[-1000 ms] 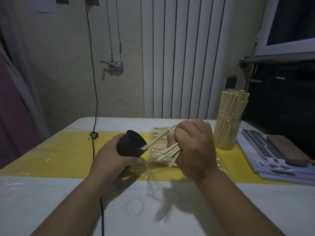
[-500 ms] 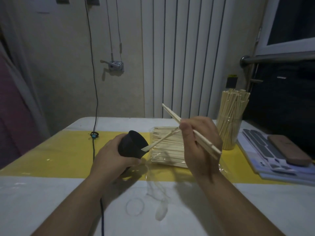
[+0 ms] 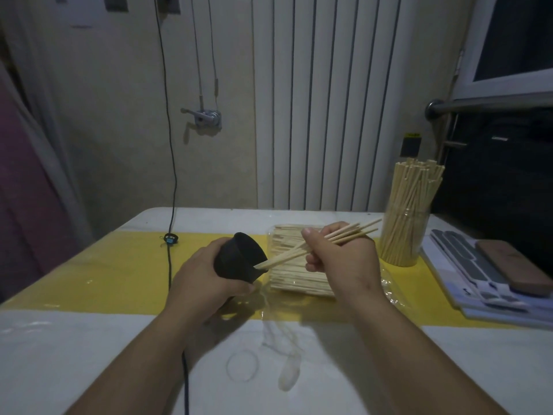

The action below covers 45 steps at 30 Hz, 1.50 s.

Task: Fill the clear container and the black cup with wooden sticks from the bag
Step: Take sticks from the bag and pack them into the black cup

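The left hand (image 3: 203, 277) is wrapping its fingers around the wall of the round black plastic cup (image 3: 239, 257) and tilting it, mouth turned toward the right hand (image 3: 341, 259). In my judgement this tilt is presenting the opening sideways so long sticks can slide in rather than drop in from above.

The right hand is pinching a small bundle of thin pale wooden sticks (image 3: 317, 245) between thumb and curled fingers, pressed together near the bundle's middle. The grip point is leaving free length on both sides: the far ends are projecting up and right past the knuckles, while the near ends are touching the cup's rim just left of the fingertips. Holding mid-length is probably giving control over the leading tips.

The flat clear plastic bag of remaining sticks (image 3: 299, 280) is lying on the table directly beneath and behind the right fingers. The tall clear cylindrical container (image 3: 404, 235), already packed with upright sticks, is standing near the right hand's outer side, apart from it.
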Available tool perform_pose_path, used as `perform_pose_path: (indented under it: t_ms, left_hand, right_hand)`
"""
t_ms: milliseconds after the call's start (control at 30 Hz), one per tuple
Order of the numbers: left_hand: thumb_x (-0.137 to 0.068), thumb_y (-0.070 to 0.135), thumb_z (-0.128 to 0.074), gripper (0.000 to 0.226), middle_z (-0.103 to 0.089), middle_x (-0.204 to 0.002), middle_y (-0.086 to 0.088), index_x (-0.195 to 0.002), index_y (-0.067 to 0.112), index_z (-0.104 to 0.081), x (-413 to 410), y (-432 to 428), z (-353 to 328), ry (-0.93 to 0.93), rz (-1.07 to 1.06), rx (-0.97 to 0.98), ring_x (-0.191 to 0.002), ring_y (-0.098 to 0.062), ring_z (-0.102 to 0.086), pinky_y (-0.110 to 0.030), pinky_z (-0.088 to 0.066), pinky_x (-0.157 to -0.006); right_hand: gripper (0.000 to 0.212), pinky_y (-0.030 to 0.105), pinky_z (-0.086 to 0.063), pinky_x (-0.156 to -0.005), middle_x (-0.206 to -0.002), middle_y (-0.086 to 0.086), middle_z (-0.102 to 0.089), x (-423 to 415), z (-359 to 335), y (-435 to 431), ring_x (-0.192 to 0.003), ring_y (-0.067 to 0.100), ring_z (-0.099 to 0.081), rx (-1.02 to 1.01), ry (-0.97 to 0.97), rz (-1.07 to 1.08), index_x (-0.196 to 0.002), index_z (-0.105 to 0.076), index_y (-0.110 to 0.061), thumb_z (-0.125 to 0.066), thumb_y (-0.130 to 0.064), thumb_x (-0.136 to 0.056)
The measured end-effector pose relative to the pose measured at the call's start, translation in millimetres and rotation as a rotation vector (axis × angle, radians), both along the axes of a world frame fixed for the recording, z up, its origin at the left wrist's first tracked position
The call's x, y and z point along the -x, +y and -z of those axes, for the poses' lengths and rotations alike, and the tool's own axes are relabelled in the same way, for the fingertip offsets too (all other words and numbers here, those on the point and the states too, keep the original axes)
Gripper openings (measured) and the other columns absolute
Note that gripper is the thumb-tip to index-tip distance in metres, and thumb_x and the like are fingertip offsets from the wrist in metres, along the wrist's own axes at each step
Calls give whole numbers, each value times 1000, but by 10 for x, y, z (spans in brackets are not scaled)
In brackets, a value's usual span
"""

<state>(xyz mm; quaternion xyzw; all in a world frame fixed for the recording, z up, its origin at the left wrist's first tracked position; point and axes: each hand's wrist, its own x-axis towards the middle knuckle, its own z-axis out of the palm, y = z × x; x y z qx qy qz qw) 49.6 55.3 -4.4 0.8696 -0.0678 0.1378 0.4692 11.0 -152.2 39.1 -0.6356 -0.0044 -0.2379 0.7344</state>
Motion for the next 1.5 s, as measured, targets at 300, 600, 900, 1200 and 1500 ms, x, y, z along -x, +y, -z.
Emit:
perform_pose_path:
  t_ms: [300,600,900,1200,1500]
  left_hand:
    - [-39,43,-82,72,-63,-105,24,-97,70,-48,11,-5,-9,-7,-5,-2,-98,-5,-61,-43,-54,-86]
    - [-38,44,-81,71,-64,-104,23,-93,73,-48,15,-13,-16,-13,-2,2,-97,-5,-61,-41,-54,-85]
    - [-39,46,-82,71,-64,-106,22,-98,69,-49,-6,1,6,-6,-10,5,-99,-7,-61,-42,-54,-86]
    - [-30,59,-76,71,-64,-108,20,-97,63,-50,-4,11,-11,8,1,56,-99,-7,-61,-38,-52,-82]
    - [-33,58,-77,71,-64,-108,20,-99,60,-52,-14,19,-1,3,1,53,-98,-6,-61,-37,-52,-82]
  right_hand:
    - [27,26,-33,-43,-69,1,-48,-94,61,-60,-47,12,-39,-71,84,13,-90,-47,-17,-74,-17,-86]
    - [13,26,-44,-47,-64,-6,-63,-81,103,-36,-57,12,-55,-4,27,59,-81,-67,-12,-63,-5,-92]
    - [21,29,-52,-57,-69,1,-64,-79,82,-73,-60,10,-59,-48,55,123,-78,-71,-13,-60,-17,-96]
    - [17,28,-41,-48,-63,4,-64,-73,41,-219,-55,16,-54,288,334,-65,-77,-64,-8,-54,-9,-91]
    - [17,25,-42,-62,-80,3,-64,-123,238,-122,-73,17,-56,919,498,-242,-90,-71,-3,-57,-12,-88]
